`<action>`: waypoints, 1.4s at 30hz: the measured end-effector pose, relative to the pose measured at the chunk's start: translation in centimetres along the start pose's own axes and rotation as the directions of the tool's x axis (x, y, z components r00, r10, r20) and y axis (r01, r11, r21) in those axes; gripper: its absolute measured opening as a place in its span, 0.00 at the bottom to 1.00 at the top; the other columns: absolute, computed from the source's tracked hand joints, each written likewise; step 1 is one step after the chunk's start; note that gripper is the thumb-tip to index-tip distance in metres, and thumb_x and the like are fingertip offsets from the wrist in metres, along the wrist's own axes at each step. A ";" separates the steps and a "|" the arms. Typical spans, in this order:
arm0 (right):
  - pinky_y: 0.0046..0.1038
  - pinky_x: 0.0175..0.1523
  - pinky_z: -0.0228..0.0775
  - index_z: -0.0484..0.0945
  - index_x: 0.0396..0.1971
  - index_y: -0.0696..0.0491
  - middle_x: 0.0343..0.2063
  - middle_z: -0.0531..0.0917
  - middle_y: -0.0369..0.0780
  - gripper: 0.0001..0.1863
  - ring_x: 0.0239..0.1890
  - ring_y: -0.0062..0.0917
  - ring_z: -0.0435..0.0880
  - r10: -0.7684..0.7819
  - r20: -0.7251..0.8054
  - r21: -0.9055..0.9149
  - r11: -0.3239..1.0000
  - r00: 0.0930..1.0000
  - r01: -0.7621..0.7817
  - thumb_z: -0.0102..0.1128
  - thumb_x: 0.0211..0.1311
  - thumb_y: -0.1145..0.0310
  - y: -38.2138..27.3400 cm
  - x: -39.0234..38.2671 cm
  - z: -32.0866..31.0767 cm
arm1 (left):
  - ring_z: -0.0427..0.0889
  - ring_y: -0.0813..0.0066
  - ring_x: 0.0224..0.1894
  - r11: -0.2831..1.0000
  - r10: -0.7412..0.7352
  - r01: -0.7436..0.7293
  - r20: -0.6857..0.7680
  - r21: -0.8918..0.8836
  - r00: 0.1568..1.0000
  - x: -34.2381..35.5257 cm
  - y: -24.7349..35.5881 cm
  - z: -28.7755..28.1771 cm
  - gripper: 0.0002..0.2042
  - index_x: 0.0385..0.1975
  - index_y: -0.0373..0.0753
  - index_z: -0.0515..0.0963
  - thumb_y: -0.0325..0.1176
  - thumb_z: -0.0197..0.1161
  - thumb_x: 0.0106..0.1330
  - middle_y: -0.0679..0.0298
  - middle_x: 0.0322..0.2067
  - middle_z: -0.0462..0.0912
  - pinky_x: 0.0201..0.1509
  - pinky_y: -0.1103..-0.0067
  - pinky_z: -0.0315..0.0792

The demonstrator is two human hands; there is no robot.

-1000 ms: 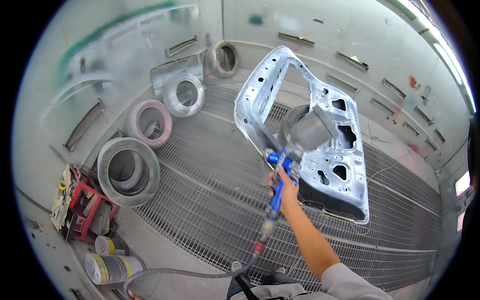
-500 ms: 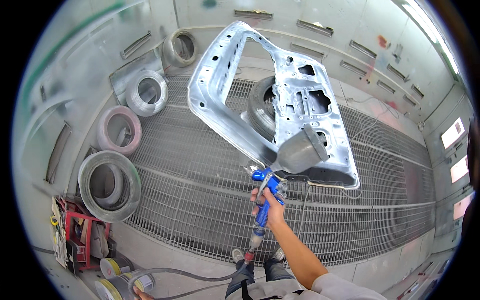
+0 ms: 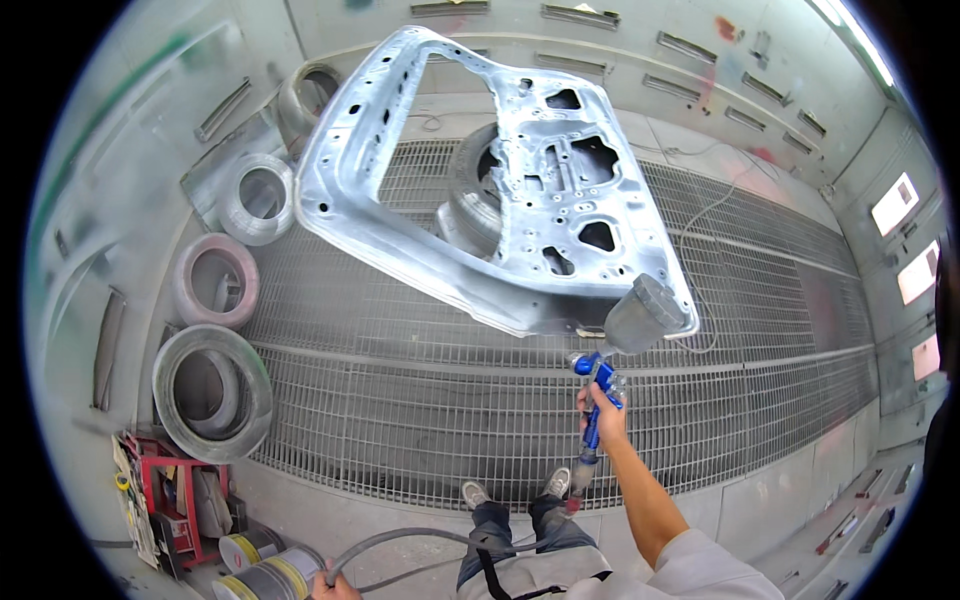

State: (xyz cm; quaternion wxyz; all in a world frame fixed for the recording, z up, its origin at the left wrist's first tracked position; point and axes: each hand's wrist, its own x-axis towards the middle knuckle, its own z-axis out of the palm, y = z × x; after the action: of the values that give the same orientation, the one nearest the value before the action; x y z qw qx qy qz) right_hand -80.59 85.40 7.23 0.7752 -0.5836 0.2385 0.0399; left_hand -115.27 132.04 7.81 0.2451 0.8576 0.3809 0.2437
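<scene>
My right hand (image 3: 610, 420) is wrapped round the grip of a blue spray gun (image 3: 600, 370), its dark grey cup (image 3: 638, 320) tilted at the top. The gun is just in front of the near right corner of a pale, silvery car door shell (image 3: 400, 250), which has a window opening and several cut-outs. Beneath the door, a tyre (image 3: 470, 210) shows through the window opening. At the lower edge, my left hand (image 3: 335, 588) is closed on the grey air hose (image 3: 420, 533), which runs across my legs to the gun's handle.
Along the left wall stand several tyres (image 3: 258, 400). A red rack (image 3: 165, 500) and paint cans (image 3: 275, 575) are at the lower left. Metal grating (image 3: 400, 400) covers the floor under the door, and a thin cable (image 3: 715, 205) lies to the right.
My right hand and the spray gun have moved right, towards the door's near right corner. My left hand has come further into view with the hose. The whole view has shifted slightly.
</scene>
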 end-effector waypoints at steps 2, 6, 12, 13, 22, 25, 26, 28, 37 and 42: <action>0.23 0.17 0.68 0.77 0.29 0.55 0.22 0.80 0.37 0.12 0.21 0.20 0.77 -0.044 -0.025 0.009 0.999 0.999 0.044 0.59 0.65 0.61 -0.2 0.9 -3.9 | 0.75 0.53 0.22 0.994 0.041 -0.053 0.121 0.095 0.992 -0.7 2.4 1.4 0.13 0.26 0.29 0.80 0.36 0.63 0.60 0.47 0.20 0.79 0.29 0.63 0.69; 0.22 0.16 0.67 0.77 0.28 0.57 0.22 0.80 0.37 0.13 0.20 0.19 0.77 -0.122 -0.120 -0.092 0.989 0.985 0.111 0.58 0.65 0.62 -1.9 2.0 -11.3 | 0.73 0.51 0.20 0.991 0.114 -0.129 0.284 0.032 0.952 -1.6 12.3 2.9 0.14 0.22 0.31 0.78 0.37 0.63 0.61 0.47 0.17 0.77 0.27 0.61 0.67; 0.21 0.13 0.64 0.78 0.26 0.58 0.17 0.76 0.36 0.15 0.17 0.19 0.75 -0.226 -0.328 -0.220 0.963 0.917 0.158 0.58 0.65 0.62 -5.9 3.6 -20.9 | 0.52 0.72 0.14 0.949 0.306 -0.279 0.221 -0.146 0.926 -3.7 19.0 7.2 0.22 0.10 0.34 0.60 0.26 0.72 0.52 0.57 0.07 0.59 0.19 0.72 0.54; 0.22 0.13 0.66 0.77 0.28 0.58 0.18 0.77 0.36 0.13 0.17 0.19 0.75 -0.288 -0.387 -0.257 0.946 0.876 0.198 0.58 0.65 0.62 -6.3 4.1 -22.1 | 0.57 0.72 0.15 0.957 0.290 -0.270 0.273 -0.111 0.917 -3.9 19.1 7.4 0.20 0.11 0.34 0.64 0.27 0.72 0.52 0.56 0.09 0.63 0.20 0.72 0.57; 0.24 0.17 0.73 0.74 0.38 0.60 0.28 0.80 0.38 0.15 0.26 0.20 0.79 -0.270 -0.562 -0.201 0.961 0.782 0.188 0.60 0.63 0.61 -9.7 5.0 -22.7 | 0.66 0.54 0.16 0.953 0.298 -0.304 0.182 0.002 0.937 -2.2 14.9 8.1 0.13 0.19 0.31 0.73 0.33 0.62 0.59 0.47 0.13 0.70 0.23 0.63 0.61; 0.22 0.16 0.70 0.76 0.34 0.59 0.23 0.79 0.38 0.14 0.21 0.20 0.78 -0.254 -0.512 -0.189 0.965 0.821 0.181 0.60 0.63 0.61 -10.0 5.2 -20.2 | 0.66 0.59 0.15 0.964 0.262 -0.250 0.182 -0.087 0.948 -1.2 15.3 7.0 0.13 0.18 0.31 0.72 0.33 0.61 0.59 0.48 0.13 0.69 0.23 0.63 0.60; 0.22 0.15 0.66 0.77 0.29 0.58 0.18 0.77 0.37 0.13 0.17 0.19 0.75 -0.207 -0.495 -0.180 0.975 0.844 0.134 0.61 0.62 0.61 -9.7 5.4 -19.3 | 0.66 0.60 0.16 0.962 0.269 -0.259 0.175 -0.081 0.947 -0.9 14.6 6.8 0.13 0.19 0.30 0.72 0.33 0.61 0.59 0.48 0.13 0.70 0.23 0.63 0.61; 0.22 0.15 0.65 0.77 0.24 0.57 0.16 0.76 0.37 0.14 0.15 0.19 0.74 -0.161 -0.385 -0.120 0.985 0.909 0.123 0.60 0.63 0.62 -9.3 4.9 -16.0 | 0.67 0.63 0.17 0.961 0.276 -0.269 0.155 -0.061 0.949 -0.3 12.5 5.9 0.12 0.21 0.28 0.74 0.32 0.61 0.59 0.49 0.14 0.71 0.24 0.63 0.62; 0.23 0.18 0.67 0.76 0.33 0.57 0.27 0.80 0.38 0.12 0.24 0.19 0.77 0.035 0.234 -0.032 0.999 0.972 -0.029 0.60 0.63 0.63 -11.0 4.6 5.8 | 0.71 0.63 0.21 0.999 0.043 -0.042 -0.156 0.007 0.987 0.7 6.8 -0.4 0.14 0.31 0.25 0.80 0.34 0.63 0.59 0.51 0.18 0.77 0.30 0.66 0.68; 0.21 0.18 0.65 0.74 0.38 0.55 0.29 0.81 0.38 0.13 0.26 0.19 0.78 0.029 0.609 0.153 0.976 0.792 -0.153 0.60 0.64 0.61 -16.8 4.6 20.1 | 0.70 0.69 0.22 0.970 -0.147 0.057 -0.386 -0.235 0.911 0.7 6.5 -4.5 0.13 0.31 0.23 0.79 0.33 0.62 0.62 0.53 0.20 0.79 0.29 0.68 0.68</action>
State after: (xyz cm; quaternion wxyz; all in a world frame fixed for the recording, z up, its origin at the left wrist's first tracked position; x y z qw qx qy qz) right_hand -64.34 97.62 24.34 0.8610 -0.4496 0.0096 0.2376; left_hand -114.08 129.77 15.31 0.2674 0.7360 0.4383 0.4412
